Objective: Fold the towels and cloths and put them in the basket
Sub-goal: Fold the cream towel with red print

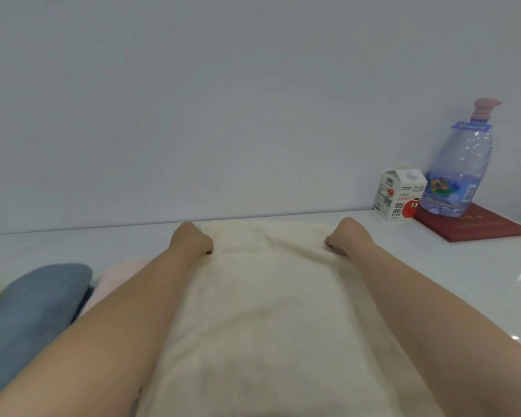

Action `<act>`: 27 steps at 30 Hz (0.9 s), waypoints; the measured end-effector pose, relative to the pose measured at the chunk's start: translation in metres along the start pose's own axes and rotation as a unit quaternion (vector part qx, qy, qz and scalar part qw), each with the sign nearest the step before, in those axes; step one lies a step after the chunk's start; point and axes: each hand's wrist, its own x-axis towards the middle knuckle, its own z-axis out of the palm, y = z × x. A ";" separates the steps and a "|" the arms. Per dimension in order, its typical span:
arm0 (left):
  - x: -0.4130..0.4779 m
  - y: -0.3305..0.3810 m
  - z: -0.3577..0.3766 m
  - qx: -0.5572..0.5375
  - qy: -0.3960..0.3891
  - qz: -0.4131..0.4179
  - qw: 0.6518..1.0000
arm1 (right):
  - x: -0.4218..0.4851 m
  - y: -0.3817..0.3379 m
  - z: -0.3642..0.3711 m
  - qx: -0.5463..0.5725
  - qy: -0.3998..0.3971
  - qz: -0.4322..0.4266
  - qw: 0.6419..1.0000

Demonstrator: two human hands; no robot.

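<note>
White table (73,245); one cream towel (268,296); left hand (193,240), right hand (342,236) seemingly gripping.

A juice carton (399,194) stands beside a water bottle (460,164) on a red book (475,225).

Bare bench (433,281) lay open right of the cream towel (268,311); a carton (399,194), bottle (460,164) and red book (475,225) crowded the far right corner, piled cloths (39,296) blocked the left

The single head view looks forward and slightly down, close over the table (433,266), toward the wall (253,100).
</note>
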 end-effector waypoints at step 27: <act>-0.030 0.023 -0.044 -0.266 -0.206 -0.121 0.934 | -0.024 -0.015 -0.036 0.423 -0.032 0.056 0.904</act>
